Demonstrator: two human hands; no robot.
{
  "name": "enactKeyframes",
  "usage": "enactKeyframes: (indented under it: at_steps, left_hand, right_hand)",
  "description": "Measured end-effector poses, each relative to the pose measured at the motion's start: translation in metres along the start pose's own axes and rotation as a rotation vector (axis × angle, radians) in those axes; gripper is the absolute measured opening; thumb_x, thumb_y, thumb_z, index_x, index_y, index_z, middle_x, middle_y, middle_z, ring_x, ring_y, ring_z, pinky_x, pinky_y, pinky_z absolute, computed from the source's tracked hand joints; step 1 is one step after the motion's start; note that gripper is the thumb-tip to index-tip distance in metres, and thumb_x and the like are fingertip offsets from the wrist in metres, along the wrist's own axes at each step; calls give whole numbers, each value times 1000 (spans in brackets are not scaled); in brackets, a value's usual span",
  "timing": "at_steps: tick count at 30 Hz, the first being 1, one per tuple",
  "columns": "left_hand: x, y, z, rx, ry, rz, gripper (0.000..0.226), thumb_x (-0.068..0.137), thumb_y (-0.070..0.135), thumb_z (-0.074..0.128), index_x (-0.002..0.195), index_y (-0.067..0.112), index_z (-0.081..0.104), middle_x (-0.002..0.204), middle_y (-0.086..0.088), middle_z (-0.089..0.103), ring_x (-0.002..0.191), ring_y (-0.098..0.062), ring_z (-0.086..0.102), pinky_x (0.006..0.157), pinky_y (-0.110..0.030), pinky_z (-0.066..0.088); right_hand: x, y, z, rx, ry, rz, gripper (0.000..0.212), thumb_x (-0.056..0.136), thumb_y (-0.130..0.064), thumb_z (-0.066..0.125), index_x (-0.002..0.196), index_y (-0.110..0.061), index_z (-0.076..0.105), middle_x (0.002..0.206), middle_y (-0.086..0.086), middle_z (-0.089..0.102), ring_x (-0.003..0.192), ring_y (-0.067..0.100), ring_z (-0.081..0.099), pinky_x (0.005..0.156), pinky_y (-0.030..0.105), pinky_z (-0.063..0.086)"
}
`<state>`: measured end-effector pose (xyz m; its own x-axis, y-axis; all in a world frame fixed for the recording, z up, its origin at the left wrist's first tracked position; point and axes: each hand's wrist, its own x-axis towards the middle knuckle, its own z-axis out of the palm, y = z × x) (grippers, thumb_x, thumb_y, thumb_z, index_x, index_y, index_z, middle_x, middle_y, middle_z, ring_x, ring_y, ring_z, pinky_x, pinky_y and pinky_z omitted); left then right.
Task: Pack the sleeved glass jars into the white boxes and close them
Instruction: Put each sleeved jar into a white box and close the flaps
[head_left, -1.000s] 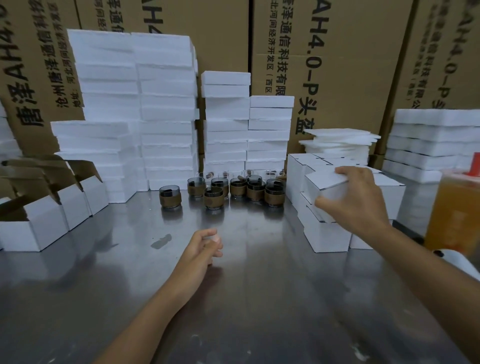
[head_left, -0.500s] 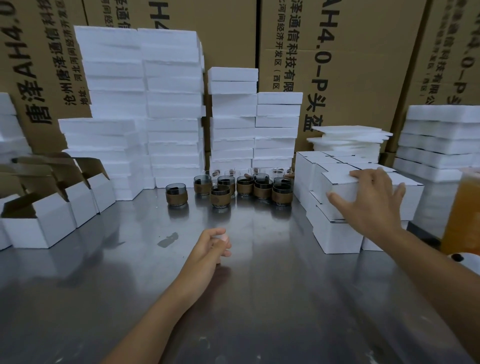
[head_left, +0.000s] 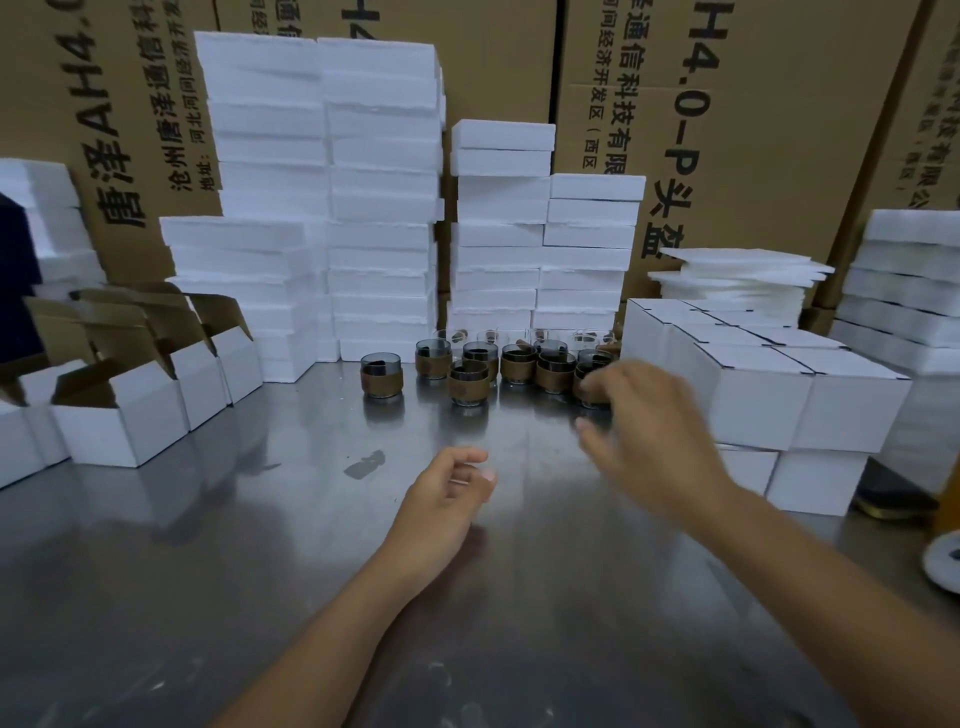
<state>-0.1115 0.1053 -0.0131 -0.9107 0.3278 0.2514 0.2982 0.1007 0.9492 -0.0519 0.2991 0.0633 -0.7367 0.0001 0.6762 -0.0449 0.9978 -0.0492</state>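
Note:
Several glass jars with brown sleeves (head_left: 469, 383) stand in a cluster at the back of the steel table (head_left: 260, 545); one jar (head_left: 382, 375) stands apart to the left. Closed white boxes (head_left: 753, 395) are stacked at the right. Open white boxes (head_left: 122, 415) with raised brown flaps sit at the left. My right hand (head_left: 649, 431), blurred and with fingers spread, hovers in front of the rightmost jars and holds nothing. My left hand (head_left: 447, 499) rests over the table centre with loosely curled fingers, empty.
Tall stacks of white foam blocks (head_left: 322, 197) line the back, with more at the far right (head_left: 909, 291). Thin foam sheets (head_left: 743, 280) lie behind the closed boxes. Big printed cartons (head_left: 753, 104) form the rear wall. A dark round thing (head_left: 893, 501) lies right of the boxes.
My right hand has let go of the closed box on the right stack and swung left toward the jars. The left hand has stayed nearly still.

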Motion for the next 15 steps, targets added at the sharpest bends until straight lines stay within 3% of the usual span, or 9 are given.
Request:
enactKeyframes:
  at_steps: [4, 9, 12, 15]
  left_hand:
    - [-1, 0, -3, 35, 84, 24, 12, 93, 20, 55, 94, 31, 58, 93, 2, 63, 94, -16, 61, 70, -17, 41]
    - [-3, 3, -9, 38, 189, 66, 19, 92, 12, 53, 87, 31, 57, 86, 5, 59, 80, -3, 57, 63, -5, 41]
    - [-2, 5, -19, 37, 248, 90, 21, 92, 9, 54, 86, 29, 57, 85, 8, 57, 67, 13, 53, 60, -2, 40]
    - [6, 4, -49, 72, 342, 114, 20, 91, 7, 54, 88, 26, 58, 85, 9, 58, 71, 15, 51, 64, -2, 40]
  right_hand:
    - [-21, -38, 50, 151, -261, 77, 35, 87, -36, 52, 120, -25, 50, 125, -4, 51, 120, 16, 43, 103, 34, 30]
    - [-34, -30, 75, 263, -272, 220, 21, 89, -27, 54, 110, -24, 56, 110, -2, 55, 100, 16, 52, 90, 35, 42]
    - [-35, -24, 75, 248, -258, 195, 9, 87, -23, 58, 96, -25, 58, 96, -4, 56, 91, 18, 53, 82, 37, 44]
    - [-34, -26, 75, 263, -269, 158, 13, 84, -16, 61, 84, -27, 55, 87, -5, 56, 86, 16, 51, 76, 32, 40]
